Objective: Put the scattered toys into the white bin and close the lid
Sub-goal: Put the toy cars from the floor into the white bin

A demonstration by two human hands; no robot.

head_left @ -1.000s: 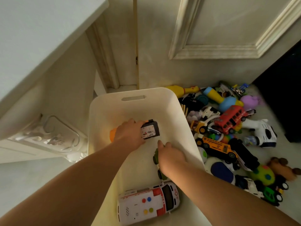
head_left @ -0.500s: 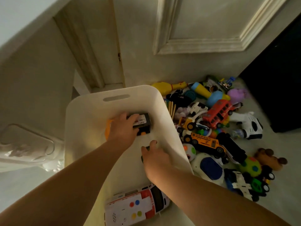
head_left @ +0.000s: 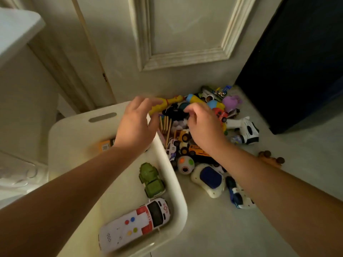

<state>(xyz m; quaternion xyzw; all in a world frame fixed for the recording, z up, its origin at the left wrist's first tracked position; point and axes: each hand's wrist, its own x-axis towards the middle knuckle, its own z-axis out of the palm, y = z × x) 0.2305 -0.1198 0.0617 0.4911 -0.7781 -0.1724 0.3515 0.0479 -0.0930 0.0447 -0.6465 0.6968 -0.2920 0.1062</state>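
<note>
The white bin [head_left: 74,127] stands open on the floor at the left. In it lie a green truck [head_left: 151,180], a white and red ambulance [head_left: 137,223] and a small orange and black toy [head_left: 105,145]. My left hand [head_left: 137,123] hovers open over the bin's far right rim, fingers spread beside a yellow rubber chicken [head_left: 167,104]. My right hand [head_left: 202,125] is over the toy pile, fingers curled down at a black toy [head_left: 176,114]; whether it grips it is unclear. Among the pile are an orange bus [head_left: 198,153] and a spotted ball [head_left: 185,164].
More toys lie right of the bin: a white and blue pad [head_left: 209,179], a white cow toy [head_left: 245,130], a purple figure [head_left: 232,102], a brown plush [head_left: 271,160]. A panelled door [head_left: 185,34] is behind, a dark cabinet [head_left: 297,62] at the right, a pale embossed panel [head_left: 18,173] at the left.
Both hands have left the bin and moved up and right to the toy pile. The green truck and the orange and black toy now lie released in the bin.
</note>
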